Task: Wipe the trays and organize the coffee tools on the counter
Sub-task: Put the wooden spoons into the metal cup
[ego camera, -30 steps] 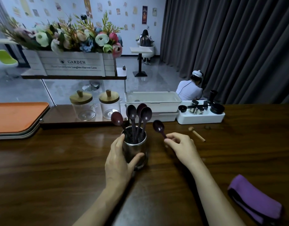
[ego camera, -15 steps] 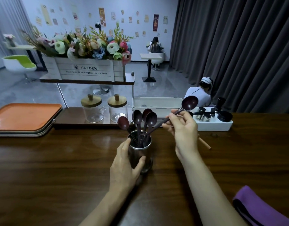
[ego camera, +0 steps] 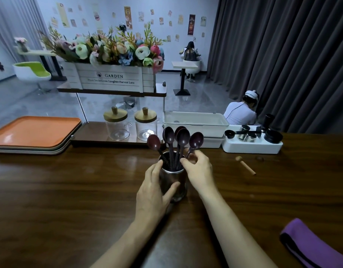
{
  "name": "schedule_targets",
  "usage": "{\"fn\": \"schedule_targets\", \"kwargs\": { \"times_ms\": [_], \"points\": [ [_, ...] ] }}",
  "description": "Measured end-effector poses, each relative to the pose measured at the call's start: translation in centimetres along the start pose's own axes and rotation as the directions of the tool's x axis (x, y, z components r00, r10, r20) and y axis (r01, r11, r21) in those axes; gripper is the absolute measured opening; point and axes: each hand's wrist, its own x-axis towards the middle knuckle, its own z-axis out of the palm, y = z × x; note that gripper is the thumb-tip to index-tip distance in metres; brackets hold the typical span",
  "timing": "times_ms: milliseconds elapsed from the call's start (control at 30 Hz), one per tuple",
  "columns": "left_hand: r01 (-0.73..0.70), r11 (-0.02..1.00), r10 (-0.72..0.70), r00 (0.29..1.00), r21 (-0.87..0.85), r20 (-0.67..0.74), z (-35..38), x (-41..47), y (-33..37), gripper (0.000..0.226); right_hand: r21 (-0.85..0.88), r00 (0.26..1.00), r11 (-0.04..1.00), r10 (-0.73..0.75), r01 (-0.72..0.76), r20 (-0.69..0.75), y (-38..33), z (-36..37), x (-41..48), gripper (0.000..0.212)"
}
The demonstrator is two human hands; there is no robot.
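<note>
A steel cup (ego camera: 173, 182) stands on the dark wooden counter (ego camera: 70, 190), with several dark maroon spoons standing in it, bowls up. My left hand (ego camera: 154, 192) grips the cup from the left, thumb across its front. My right hand (ego camera: 198, 172) is at the cup's right rim, fingertips pinching the handle of the rightmost spoon (ego camera: 195, 141), whose handle goes down into the cup. A stack of orange trays (ego camera: 34, 132) lies at the far left. A purple cloth (ego camera: 315, 246) lies at the bottom right.
A small wooden tool (ego camera: 246, 165) lies right of the cup. A white organizer (ego camera: 251, 147) with black and steel coffee tools stands behind it, next to white bins (ego camera: 195, 122). Two lidded glass jars (ego camera: 116, 124) stand under the shelf with a flower box (ego camera: 112, 79).
My right hand picked a spoon up from the counter, lifted it high, then lowered its handle into the cup. The left hand kept holding the cup.
</note>
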Motion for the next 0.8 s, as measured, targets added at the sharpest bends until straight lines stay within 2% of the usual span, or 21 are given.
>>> {"fn": "schedule_targets", "kwargs": {
  "times_ms": [167,333,433,533,667,800],
  "points": [
    [0.033,0.998,-0.032,0.999,-0.054,0.031,-0.4,0.0,0.2,0.082,0.21,0.986,0.974,0.057,-0.089,0.155,-0.3,-0.4,0.4,0.013],
    [0.129,0.982,-0.12,0.99,-0.138,0.075,-1.0,-0.1,0.4,0.096,0.375,0.947,0.926,-0.079,-0.046,0.311,0.5,-2.1,-1.2,0.02],
    [0.177,0.968,-0.169,0.984,-0.18,0.054,-1.2,-0.4,0.4,0.099,0.342,0.901,0.939,-0.125,-0.028,0.416,2.0,-2.7,-1.5,0.044],
    [0.203,0.955,-0.196,0.979,-0.217,0.052,-1.1,-0.2,0.5,0.085,0.264,0.91,0.964,-0.123,0.015,0.395,3.0,-2.3,-1.6,0.066],
    [0.253,0.915,-0.256,0.966,-0.315,0.034,-1.6,0.2,1.1,0.079,0.272,0.925,0.959,-0.171,0.077,0.34,3.4,-1.4,-1.4,0.068],
    [0.242,0.911,-0.267,0.963,-0.332,-0.031,-4.3,0.5,0.0,0.078,0.267,0.888,0.955,-0.232,0.13,0.398,1.4,1.1,-1.0,0.069]
  ]
}}
